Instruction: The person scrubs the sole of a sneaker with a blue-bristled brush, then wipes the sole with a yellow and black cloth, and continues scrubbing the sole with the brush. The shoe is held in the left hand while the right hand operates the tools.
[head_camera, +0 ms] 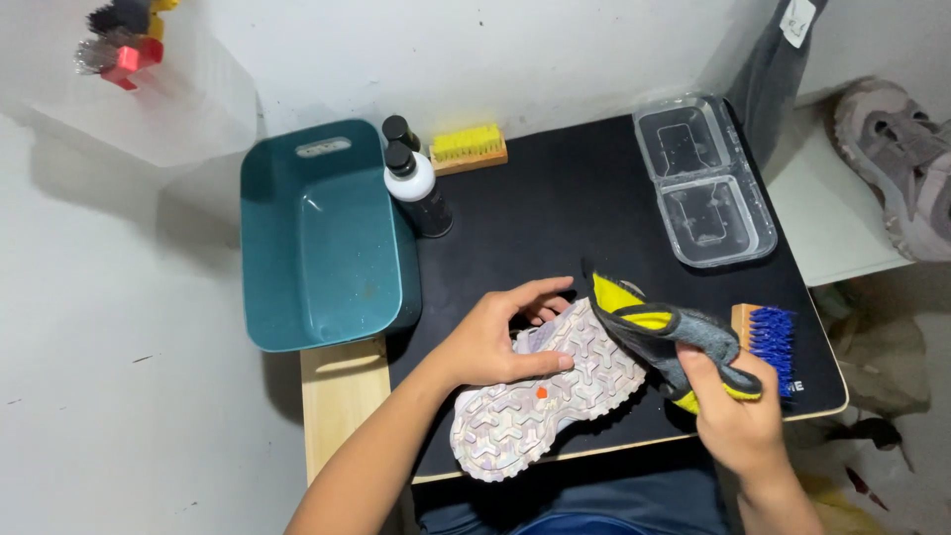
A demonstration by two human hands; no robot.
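While a black mat is covering the table (555, 213) against white walls, a shoe (545, 396) is being held sole-up near the table's six o'clock edge, gripped by the left hand (490, 342). At three o'clock of it, a grey-yellow cloth (664, 337) is being clenched in the right hand (733, 421).
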